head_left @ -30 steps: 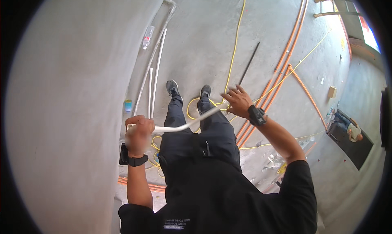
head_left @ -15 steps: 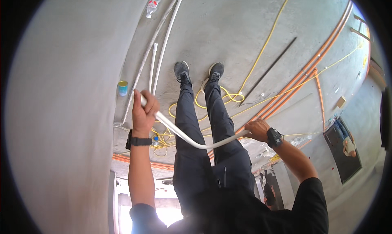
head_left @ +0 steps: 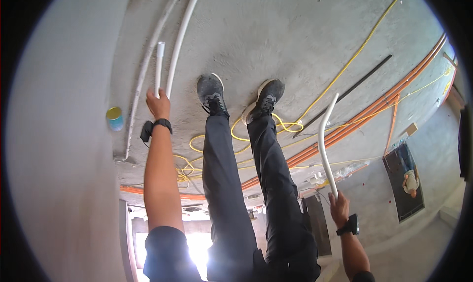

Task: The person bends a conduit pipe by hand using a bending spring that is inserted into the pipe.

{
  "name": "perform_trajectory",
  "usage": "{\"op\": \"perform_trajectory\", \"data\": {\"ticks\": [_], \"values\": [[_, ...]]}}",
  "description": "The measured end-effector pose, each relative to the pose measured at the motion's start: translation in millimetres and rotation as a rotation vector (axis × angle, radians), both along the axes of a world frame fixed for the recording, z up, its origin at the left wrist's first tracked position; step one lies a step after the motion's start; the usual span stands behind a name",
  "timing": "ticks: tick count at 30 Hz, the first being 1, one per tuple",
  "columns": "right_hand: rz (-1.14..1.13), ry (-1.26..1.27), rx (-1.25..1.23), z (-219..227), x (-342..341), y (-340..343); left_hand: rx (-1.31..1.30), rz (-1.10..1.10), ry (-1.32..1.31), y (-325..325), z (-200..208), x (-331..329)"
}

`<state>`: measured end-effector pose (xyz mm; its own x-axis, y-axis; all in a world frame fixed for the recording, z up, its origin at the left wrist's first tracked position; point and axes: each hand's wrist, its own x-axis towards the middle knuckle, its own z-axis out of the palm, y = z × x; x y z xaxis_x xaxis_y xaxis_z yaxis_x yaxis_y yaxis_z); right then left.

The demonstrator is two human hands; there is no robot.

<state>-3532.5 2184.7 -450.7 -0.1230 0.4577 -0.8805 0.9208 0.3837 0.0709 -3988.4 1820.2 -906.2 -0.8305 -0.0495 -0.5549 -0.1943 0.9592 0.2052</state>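
My left hand reaches down toward the floor by the wall, its fingers closed round the lower part of a short, straight white pipe. That pipe's far end looks slightly wider. A longer white pipe lies right beside it. Out to the right, my right hand grips the lower end of a bent white pipe. This pipe stands up from the fist in a shallow S-curve, its other end free. My left fingertips are partly hidden by the hand.
A greyish pipe runs along the wall, near a blue-and-yellow can. Yellow cable loops around my shoes. Orange conduits and a dark bar cross the floor at right. Another person is by a dark doorway.
My left hand has let go of the bent pipe and moved down to the short pipe. My right hand has swung outward to the right, and the bent pipe now points up.
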Motion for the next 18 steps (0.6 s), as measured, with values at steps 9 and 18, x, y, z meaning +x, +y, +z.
{"op": "perform_trajectory", "data": {"ticks": [9, 18], "values": [[0.008, -0.025, 0.017, -1.3, -25.5, -24.5, -0.380, -0.458, 0.014, 38.0, -22.6, -25.9], [-0.285, 0.006, -0.015, -13.0, -134.4, 12.3, 0.183, -0.359, -0.056, 58.5, 54.7, -7.4]]}}
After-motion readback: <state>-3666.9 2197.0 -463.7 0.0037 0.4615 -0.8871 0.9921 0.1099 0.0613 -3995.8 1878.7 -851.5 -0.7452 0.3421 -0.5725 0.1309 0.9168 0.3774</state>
